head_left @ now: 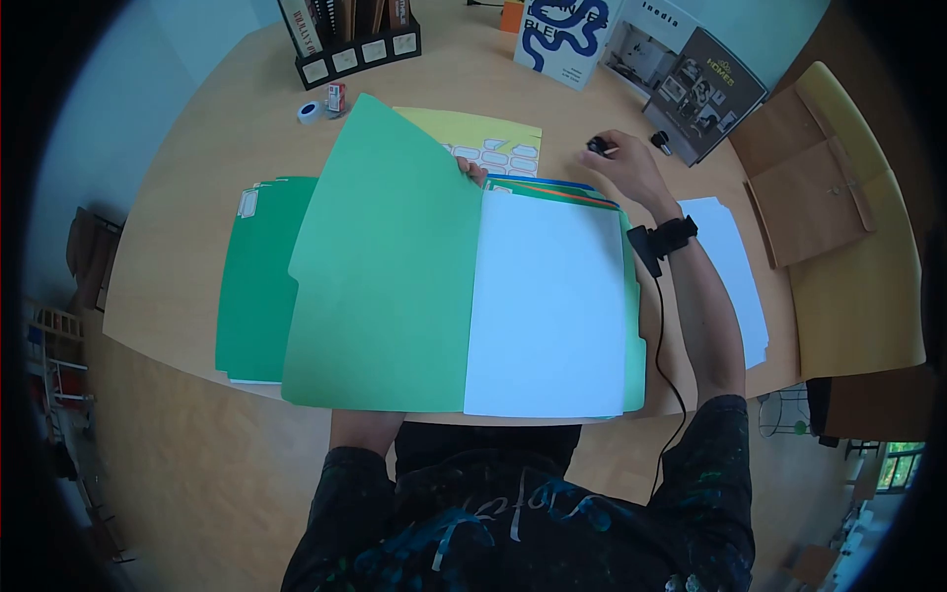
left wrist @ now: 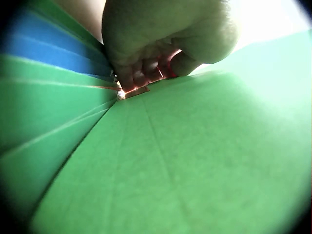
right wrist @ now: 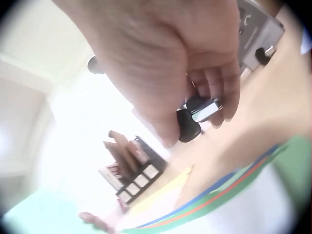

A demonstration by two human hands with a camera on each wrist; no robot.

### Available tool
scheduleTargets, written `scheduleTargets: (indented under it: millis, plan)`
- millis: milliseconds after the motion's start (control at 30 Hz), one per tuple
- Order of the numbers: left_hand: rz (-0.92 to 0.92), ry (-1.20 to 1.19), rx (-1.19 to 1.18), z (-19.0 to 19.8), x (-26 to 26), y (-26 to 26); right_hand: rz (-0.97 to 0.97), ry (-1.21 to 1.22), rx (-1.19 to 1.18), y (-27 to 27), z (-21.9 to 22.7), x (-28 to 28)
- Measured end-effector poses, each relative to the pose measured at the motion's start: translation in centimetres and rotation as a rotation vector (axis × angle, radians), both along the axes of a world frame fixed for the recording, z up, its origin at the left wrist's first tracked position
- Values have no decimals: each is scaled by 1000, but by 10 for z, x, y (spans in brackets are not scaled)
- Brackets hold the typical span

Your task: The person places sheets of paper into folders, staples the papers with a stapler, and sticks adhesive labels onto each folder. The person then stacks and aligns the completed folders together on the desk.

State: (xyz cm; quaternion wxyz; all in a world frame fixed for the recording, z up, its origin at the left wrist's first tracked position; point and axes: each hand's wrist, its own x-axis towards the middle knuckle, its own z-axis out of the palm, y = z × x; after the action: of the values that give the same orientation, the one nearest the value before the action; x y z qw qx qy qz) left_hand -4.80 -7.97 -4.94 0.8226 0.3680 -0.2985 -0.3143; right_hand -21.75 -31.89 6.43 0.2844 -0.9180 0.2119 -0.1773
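- Books (head_left: 641, 49) stand at one o'clock on the bench (head_left: 168, 266), a loose black clip (head_left: 660, 143) beside them.
- Dark green folders (head_left: 261, 286) at nine o'clock, partly hidden by the open green folder (head_left: 380, 266) at centre.
- Its cover hides most of the left hand (head_left: 473, 172), fingers curled over the top edge.
- Right hand (head_left: 633, 168), one o'clock, pinches another clip (head_left: 598, 145).

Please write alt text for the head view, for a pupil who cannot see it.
A person's left hand grips an open green folder showing white paper, while the right hand pinches a black clip above the table. Books stand behind; darker green folders lie to the left.
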Motion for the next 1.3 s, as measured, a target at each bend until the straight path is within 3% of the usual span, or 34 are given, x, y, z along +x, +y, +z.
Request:
scheduleTargets:
  millis: [100,167,300,433,500,567,600,667,900,1100,1167,1200,1267,1300]
  plan:
    - [0,-16,18,1,-1,2,145,29,44,54,1,21]
    - [1,-35,28,5,1,3,324,84,-143,78,-2,35]
    - [5,-66,42,12,3,5,284,280,-290,107,2,48]
    - [14,-80,44,16,3,5,149,128,-177,81,0,44]
    - [17,-78,46,16,-1,5,-25,-60,-88,49,0,31]
    - [17,-79,50,16,-5,4,-211,-80,-19,5,-14,17]
    - [15,-82,53,16,-6,3,-213,-78,-21,-12,-21,7]
    - [12,-92,57,19,-7,1,-414,34,-113,-39,-35,-8]
    - [10,-124,95,21,-14,2,-425,-1,-21,-56,-61,-19]
    - [5,-156,127,26,-18,6,-420,-72,-149,-40,-52,-34]
    - [11,-165,139,27,-18,9,-356,-315,-408,-23,-47,-50]
    - [14,-168,146,27,-17,10,-354,-313,-405,-9,-38,-62]
    - [18,-177,159,28,-18,11,-14,-112,125,27,-9,-87]
    - [20,-184,164,30,-18,11,92,-32,101,42,0,-95]
